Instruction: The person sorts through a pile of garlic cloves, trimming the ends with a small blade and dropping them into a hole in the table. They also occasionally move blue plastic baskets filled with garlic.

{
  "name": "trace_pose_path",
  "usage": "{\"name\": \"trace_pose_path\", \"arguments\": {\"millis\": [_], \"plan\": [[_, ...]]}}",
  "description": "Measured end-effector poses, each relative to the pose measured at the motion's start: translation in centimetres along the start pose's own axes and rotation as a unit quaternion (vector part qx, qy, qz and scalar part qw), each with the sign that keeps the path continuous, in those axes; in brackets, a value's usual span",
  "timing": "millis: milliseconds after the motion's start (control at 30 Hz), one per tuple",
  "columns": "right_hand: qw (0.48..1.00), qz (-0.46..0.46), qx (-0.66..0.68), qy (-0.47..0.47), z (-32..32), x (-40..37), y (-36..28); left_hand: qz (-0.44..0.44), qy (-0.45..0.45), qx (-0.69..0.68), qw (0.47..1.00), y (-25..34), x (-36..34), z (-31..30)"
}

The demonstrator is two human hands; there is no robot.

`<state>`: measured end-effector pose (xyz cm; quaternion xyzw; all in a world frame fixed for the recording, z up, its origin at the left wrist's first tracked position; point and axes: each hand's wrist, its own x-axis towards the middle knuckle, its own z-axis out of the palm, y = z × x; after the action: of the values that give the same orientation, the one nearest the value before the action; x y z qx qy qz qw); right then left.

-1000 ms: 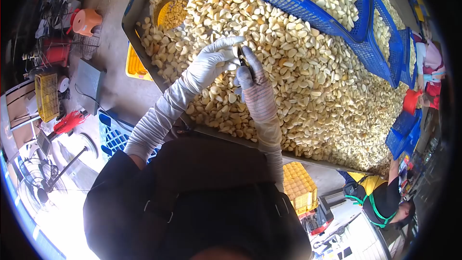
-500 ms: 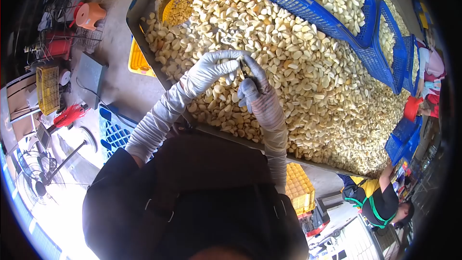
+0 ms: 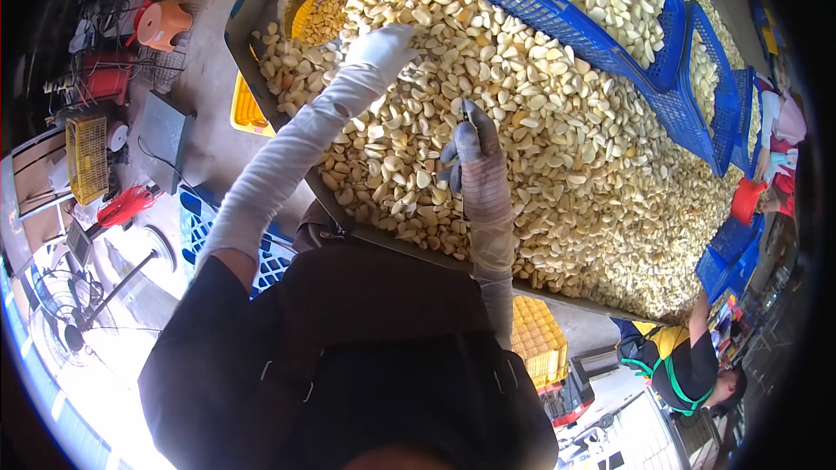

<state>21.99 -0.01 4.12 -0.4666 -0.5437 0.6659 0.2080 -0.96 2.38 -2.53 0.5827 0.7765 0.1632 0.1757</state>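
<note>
Pale cloves that look like peeled garlic (image 3: 575, 183) lie in a thick layer over a large metal-rimmed table. My left hand (image 3: 381, 50), in a white glove, reaches out over the cloves near a round yellow strainer (image 3: 318, 17) sunk among them. Its fingers are smeared and partly hidden, so what they hold cannot be made out. My right hand (image 3: 470, 146), in a grey-stained glove, is closed above the middle of the pile. A small dark knife (image 3: 465, 110) sticks out between its thumb and forefinger; most of it is hidden.
Blue baskets (image 3: 557, 22) filled with cloves stand along the far side. A co-worker (image 3: 688, 370) is at the table's right end, and another person (image 3: 779, 126) is beyond the baskets. Yellow crates (image 3: 538, 344) stand below the near edge. A fan (image 3: 74, 322) is at left.
My hands were together over the near part of the pile. The left has moved away, up and toward the yellow strainer. The right has stayed nearly in place, keeping the knife.
</note>
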Motion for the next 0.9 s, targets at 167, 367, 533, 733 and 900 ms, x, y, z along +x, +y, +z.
{"name": "trace_pose_path", "arguments": {"millis": [167, 367, 533, 733, 900], "plan": [[0.999, 0.028, 0.016, 0.001, 0.3, 0.8, -0.8, -0.028, -0.156, 0.063, 0.985, -0.2, 1.3, -1.1], [0.999, 0.043, -0.017, 0.011, 0.9, 0.6, -0.5, -0.081, -0.185, -0.403, 0.892, 0.2, -4.1, -2.6], [0.976, -0.149, -0.154, -0.044, 1.2, -0.3, -0.6, -0.046, -0.162, -0.441, 0.881, 3.5, -8.4, -2.9], [0.926, -0.253, -0.28, -0.014, 0.2, -0.3, 0.1, -0.18, -0.201, -0.727, 0.632, 2.6, -9.2, 0.0], [0.939, 0.019, 0.34, -0.045, 0.3, -0.9, -0.5, -0.089, -0.158, -0.62, 0.764, 5.3, -9.7, -1.7]]}}
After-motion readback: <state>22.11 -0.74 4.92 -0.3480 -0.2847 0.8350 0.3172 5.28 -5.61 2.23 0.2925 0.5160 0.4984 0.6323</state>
